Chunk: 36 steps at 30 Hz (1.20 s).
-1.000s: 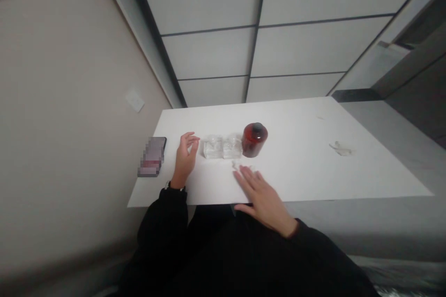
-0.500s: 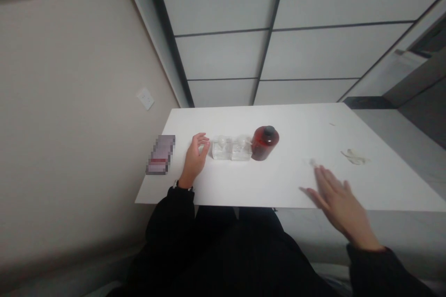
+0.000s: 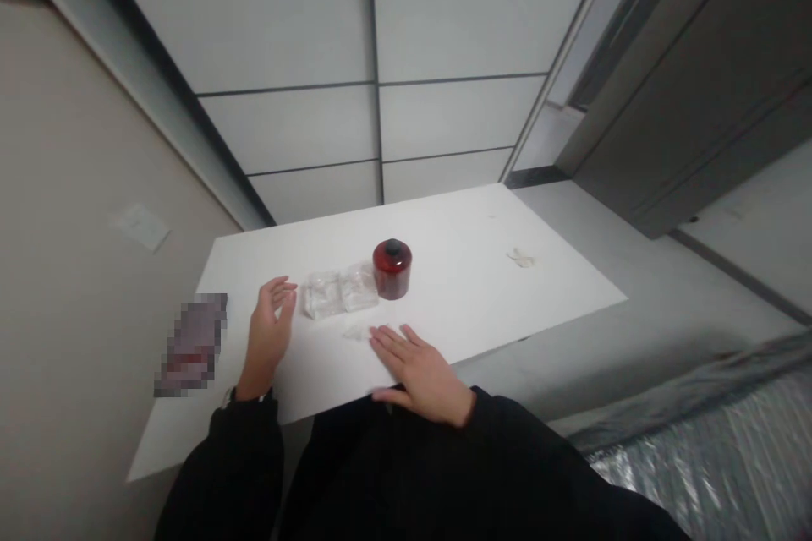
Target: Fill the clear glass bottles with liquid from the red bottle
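My left hand [image 3: 272,323] rests on the white table, fingers loosely curved and apart, just left of a clear transparent container [image 3: 324,296]. A second clear container [image 3: 359,287] stands against its right side. Touching that one is a dark red bottle [image 3: 392,272] with a black cap. My right hand [image 3: 424,374] lies palm down near the table's front edge, fingers stretched out. At its fingertips is a small, clear, pointed object [image 3: 358,332]; its kind is too blurred to make out. Neither hand grips anything.
The white table [image 3: 469,287] has a wall at its left and panelled doors behind. A pale, thin strip-like scrap [image 3: 521,258] lies toward the right end. A blurred-out flat item [image 3: 192,344] sits at the left edge. Plastic-wrapped material [image 3: 716,448] is at lower right.
My right hand has moved left across the table, and the small clear object is now near the containers. My left hand stays beside the containers. The camera view has turned right.
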Motion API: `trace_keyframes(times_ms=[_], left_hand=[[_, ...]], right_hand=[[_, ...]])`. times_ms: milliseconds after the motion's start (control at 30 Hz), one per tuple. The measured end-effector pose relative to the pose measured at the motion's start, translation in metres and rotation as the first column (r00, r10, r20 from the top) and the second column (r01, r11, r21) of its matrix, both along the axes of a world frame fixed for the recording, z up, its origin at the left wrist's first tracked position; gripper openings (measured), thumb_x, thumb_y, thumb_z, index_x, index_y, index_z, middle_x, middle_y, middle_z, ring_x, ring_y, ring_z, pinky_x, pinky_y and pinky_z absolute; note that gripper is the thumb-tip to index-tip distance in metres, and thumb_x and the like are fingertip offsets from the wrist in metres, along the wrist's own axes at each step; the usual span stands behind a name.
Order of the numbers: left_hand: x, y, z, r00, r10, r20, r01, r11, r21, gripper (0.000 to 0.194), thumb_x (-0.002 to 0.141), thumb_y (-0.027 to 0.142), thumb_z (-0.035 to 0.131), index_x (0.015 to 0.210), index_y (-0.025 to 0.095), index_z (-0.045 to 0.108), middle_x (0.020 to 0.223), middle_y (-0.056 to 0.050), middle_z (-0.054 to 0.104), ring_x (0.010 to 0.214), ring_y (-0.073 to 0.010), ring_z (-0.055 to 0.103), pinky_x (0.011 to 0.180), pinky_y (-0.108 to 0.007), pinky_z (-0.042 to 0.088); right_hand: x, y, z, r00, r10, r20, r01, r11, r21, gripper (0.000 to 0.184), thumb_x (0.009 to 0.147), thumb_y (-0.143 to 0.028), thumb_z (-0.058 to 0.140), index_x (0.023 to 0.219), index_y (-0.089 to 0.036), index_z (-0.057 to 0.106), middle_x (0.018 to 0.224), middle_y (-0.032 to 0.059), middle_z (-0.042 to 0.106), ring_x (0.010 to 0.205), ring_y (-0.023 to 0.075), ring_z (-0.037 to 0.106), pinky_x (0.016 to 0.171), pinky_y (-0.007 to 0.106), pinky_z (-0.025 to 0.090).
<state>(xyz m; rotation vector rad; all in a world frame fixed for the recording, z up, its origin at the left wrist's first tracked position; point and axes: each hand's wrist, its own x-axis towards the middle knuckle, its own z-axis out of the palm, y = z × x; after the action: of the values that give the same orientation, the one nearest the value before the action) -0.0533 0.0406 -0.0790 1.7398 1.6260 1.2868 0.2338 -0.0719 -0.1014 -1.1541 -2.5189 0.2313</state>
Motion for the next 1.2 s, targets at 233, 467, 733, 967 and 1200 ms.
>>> trace_keyframes(times_ms=[233, 467, 733, 967, 1200], left_hand=[[-0.004, 0.005, 0.0, 0.999, 0.017, -0.052, -0.017, 1.0, 0.006, 0.049, 0.091, 0.056, 0.058, 0.123, 0.019, 0.057, 0.114, -0.015, 0.073, 0.111, -0.0333, 0.072, 0.105, -0.058, 0.056], [0.006, -0.003, 0.017, 0.992, 0.069, -0.103, -0.067, 0.998, 0.022, 0.032, 0.091, 0.052, 0.058, 0.115, 0.031, 0.059, 0.108, -0.003, 0.074, 0.109, -0.03, 0.073, 0.106, -0.06, 0.058], [0.007, -0.006, 0.024, 0.987, 0.085, -0.133, -0.088, 0.996, -0.01, 0.033, 0.089, 0.051, 0.056, 0.114, 0.029, 0.061, 0.108, -0.004, 0.074, 0.108, -0.0302, 0.074, 0.105, -0.059, 0.059], [0.001, -0.001, 0.017, 0.985, 0.077, -0.151, -0.089, 0.993, -0.076, 0.05, 0.085, 0.061, 0.052, 0.117, 0.024, 0.061, 0.114, -0.011, 0.076, 0.11, -0.0339, 0.075, 0.105, -0.059, 0.057], [0.003, -0.006, 0.027, 0.966, 0.115, -0.232, -0.125, 0.992, -0.03, 0.052, 0.088, 0.063, 0.048, 0.116, 0.021, 0.063, 0.113, -0.013, 0.078, 0.108, -0.0346, 0.076, 0.101, -0.056, 0.058]], right_hand=[[0.186, 0.015, -0.014, 0.769, -0.631, -0.099, 0.638, 0.768, 0.063, 0.05, 0.095, -0.01, 0.044, 0.135, -0.023, 0.07, 0.139, 0.0079, 0.072, 0.122, 0.0253, 0.073, 0.102, 0.044, 0.061], [0.262, 0.072, 0.01, 0.656, -0.721, -0.223, 0.752, 0.649, 0.114, 0.044, 0.097, -0.015, 0.037, 0.119, -0.015, 0.076, 0.128, 0.0138, 0.076, 0.12, 0.0265, 0.071, 0.107, 0.045, 0.055], [0.261, 0.102, -0.009, 0.625, -0.764, -0.16, 0.778, 0.625, 0.057, 0.039, 0.1, -0.039, 0.055, 0.123, -0.013, 0.072, 0.134, 0.0192, 0.07, 0.119, 0.0298, 0.066, 0.103, 0.044, 0.052], [0.266, 0.134, 0.008, 0.676, -0.727, -0.121, 0.736, 0.675, 0.052, 0.013, 0.088, -0.023, 0.061, 0.091, -0.02, 0.074, 0.101, 0.0087, 0.076, 0.09, 0.0242, 0.069, 0.085, 0.035, 0.053], [0.281, 0.231, 0.033, 0.664, -0.725, -0.181, 0.742, 0.669, 0.042, 0.034, 0.089, -0.021, 0.058, 0.12, -0.016, 0.071, 0.126, 0.0167, 0.074, 0.115, 0.0308, 0.069, 0.104, 0.045, 0.052]])
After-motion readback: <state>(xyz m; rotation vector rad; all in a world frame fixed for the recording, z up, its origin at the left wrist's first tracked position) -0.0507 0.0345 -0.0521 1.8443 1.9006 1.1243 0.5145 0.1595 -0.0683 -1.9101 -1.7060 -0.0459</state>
